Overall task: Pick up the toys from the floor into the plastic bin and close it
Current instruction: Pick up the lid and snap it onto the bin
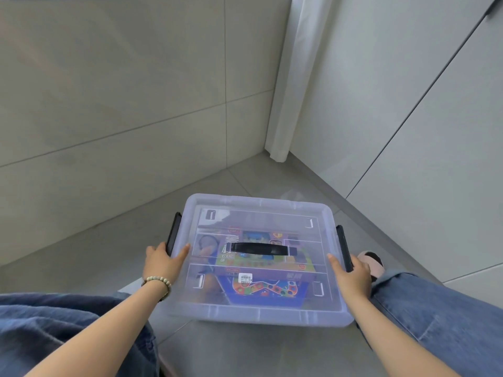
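A clear plastic bin (258,314) stands on the grey floor between my knees, its see-through lid on top with a black handle (260,250) at its middle. Colourful toy boxes (261,288) show through the lid. My left hand (162,261) grips the black side latch (174,236) on the left, thumb lying on the lid. My right hand (351,273) grips the black latch (343,246) on the right side, thumb on the lid as well.
The bin sits in a room corner: tiled wall (109,118) to the left, white cabinet fronts (408,118) to the right, a white curtain (288,91) hanging in the corner. My jeans-clad legs flank the bin; a slippered foot (371,263) lies right of it.
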The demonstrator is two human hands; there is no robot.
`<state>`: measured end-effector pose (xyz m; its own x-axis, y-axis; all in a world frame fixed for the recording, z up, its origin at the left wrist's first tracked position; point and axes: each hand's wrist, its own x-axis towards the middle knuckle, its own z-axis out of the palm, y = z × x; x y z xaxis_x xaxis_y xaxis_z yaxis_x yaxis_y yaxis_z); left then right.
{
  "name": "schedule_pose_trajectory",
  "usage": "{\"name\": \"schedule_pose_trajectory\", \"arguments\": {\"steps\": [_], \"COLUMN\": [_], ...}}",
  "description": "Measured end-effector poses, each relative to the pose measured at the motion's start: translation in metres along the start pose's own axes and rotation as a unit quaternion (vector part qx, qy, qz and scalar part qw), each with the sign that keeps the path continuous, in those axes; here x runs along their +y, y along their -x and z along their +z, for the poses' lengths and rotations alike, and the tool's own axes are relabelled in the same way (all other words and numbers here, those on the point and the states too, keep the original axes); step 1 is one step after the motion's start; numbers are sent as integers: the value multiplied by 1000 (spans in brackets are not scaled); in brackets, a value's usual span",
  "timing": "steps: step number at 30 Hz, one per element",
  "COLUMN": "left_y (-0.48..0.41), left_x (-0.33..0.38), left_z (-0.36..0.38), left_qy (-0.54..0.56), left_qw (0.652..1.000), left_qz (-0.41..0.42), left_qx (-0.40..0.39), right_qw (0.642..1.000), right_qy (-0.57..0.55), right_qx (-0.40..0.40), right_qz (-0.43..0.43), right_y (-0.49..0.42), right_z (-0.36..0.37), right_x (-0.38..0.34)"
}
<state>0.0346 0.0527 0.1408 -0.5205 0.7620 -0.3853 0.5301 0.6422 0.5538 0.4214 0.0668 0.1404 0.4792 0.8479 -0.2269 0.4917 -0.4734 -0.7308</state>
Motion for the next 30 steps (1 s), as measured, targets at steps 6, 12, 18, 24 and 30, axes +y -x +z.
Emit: {"name": "schedule_pose_trajectory", "arguments": {"steps": [6,12,18,24,30], "left_y": [6,21,18,1,-26], "left_x": [4,19,24,28,55], "left_z": [-1,0,-15,-27,-31], "left_qy": [64,48,104,165,266], "left_qw": [998,998,993,966,951], "left_qz": [9,33,-18,-85,-83], "left_qx": [-10,35,-48,-182,-136], "right_qw": [999,996,991,965,982], "right_qy": [32,74,-13,-80,-63], "right_qx": [-41,-41,-97,-171,-137], "right_qz": [-6,3,86,180,118], "right_y": [1,8,-3,-23,-87], "right_z": [0,1,-4,-9,-14], "right_x": [-5,-15,-9,-20,-88]}}
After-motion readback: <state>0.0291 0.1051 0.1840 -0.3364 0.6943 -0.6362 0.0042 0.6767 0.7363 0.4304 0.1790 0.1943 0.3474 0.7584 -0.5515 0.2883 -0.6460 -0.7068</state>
